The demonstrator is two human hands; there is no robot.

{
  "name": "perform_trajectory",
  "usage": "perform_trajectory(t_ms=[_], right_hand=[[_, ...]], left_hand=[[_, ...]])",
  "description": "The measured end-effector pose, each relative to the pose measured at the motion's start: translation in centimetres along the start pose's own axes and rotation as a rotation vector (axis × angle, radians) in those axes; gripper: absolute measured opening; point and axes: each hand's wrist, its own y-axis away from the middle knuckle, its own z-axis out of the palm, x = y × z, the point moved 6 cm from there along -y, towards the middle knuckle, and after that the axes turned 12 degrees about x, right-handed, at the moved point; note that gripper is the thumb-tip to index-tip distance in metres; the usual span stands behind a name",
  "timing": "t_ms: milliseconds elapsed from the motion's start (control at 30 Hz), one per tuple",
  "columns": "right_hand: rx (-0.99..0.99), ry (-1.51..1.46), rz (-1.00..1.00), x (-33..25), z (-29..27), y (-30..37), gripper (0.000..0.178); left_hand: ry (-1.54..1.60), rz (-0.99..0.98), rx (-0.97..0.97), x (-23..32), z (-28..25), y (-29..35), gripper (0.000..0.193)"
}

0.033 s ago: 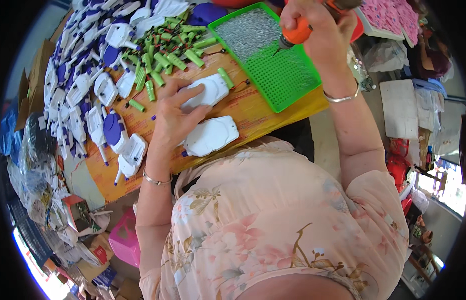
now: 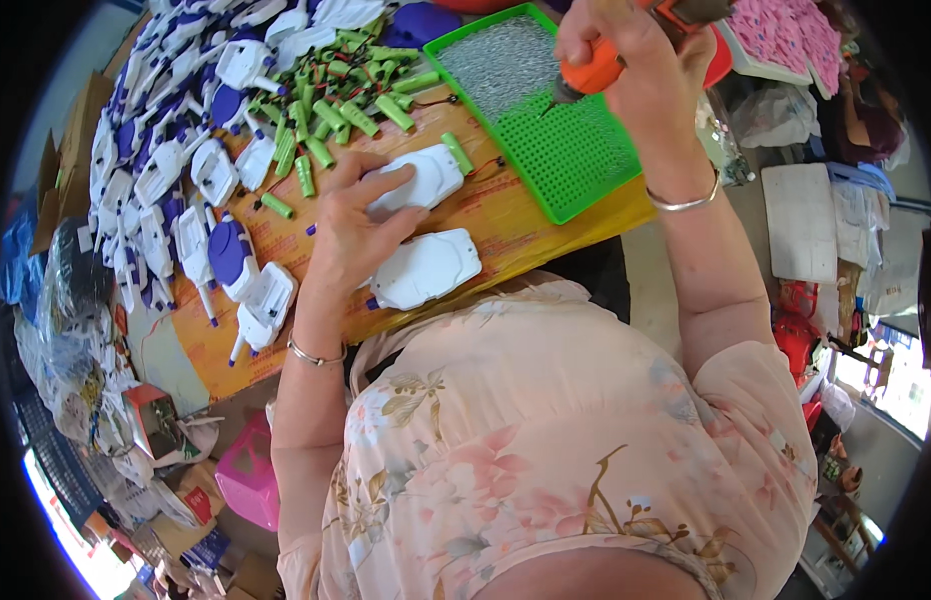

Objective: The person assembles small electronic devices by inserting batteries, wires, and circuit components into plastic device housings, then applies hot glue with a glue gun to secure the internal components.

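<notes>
My right hand (image 2: 651, 105) is wrapped round an orange power drill (image 2: 592, 72). The drill's dark bit points down over a green perforated tray (image 2: 561, 190), where small silvery screws (image 2: 506, 55) are heaped at the far end. With thumb and fingers, my left hand (image 2: 354, 215) grips a white plastic casing (image 2: 428, 180) lying on the table. Beside its far right edge is a green cylindrical battery pack (image 2: 457, 153) with thin wires. A second white casing (image 2: 431, 270) rests nearer to me, just below my left thumb.
Many green battery packs (image 2: 336, 110) are piled beyond my left hand. White and purple handled casings (image 2: 166, 170) cover the table's left side. The table (image 2: 506, 240) has a yellow-brown covering. Pink pieces (image 2: 781, 35) fill a white box at far right; a pink plastic stool (image 2: 248, 475) stands lower left.
The view has shifted very slightly, and the drill tip sits a touch lower over the green tray. Both hands keep their hold.
</notes>
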Motion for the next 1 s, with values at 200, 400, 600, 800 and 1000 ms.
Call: perform_trajectory(t_ms=[200, 400, 600, 800, 1000], right_hand=[[0.2, 0.324, 0.365, 1.8, 5.7, 2.8, 0.024], [-0.039, 0.276, 0.073, 4.6, 6.0, 2.5, 0.026], [-0.033, 0.253, 0.064, 5.2, 5.8, 2.7, 0.025], [0.13, 0.329, 0.438, 4.6, 6.4, 4.0, 0.024], [0.174, 0.243, 0.402, 5.2, 6.2, 4.7, 0.023]], left_hand=[[0.122, -0.099, 0.026, -0.3, -0.1, 0.4, 0.04], [0.092, -0.102, -0.017, 0.3, -0.1, 0.2, 0.039], [0.147, -0.117, 0.014, 0.0, 0.0, 0.2, 0.038], [0.171, -0.143, 0.009, -0.4, 0.0, 0.4, 0.038], [0.154, -0.124, 0.019, -0.4, 0.0, 0.5, 0.039]])
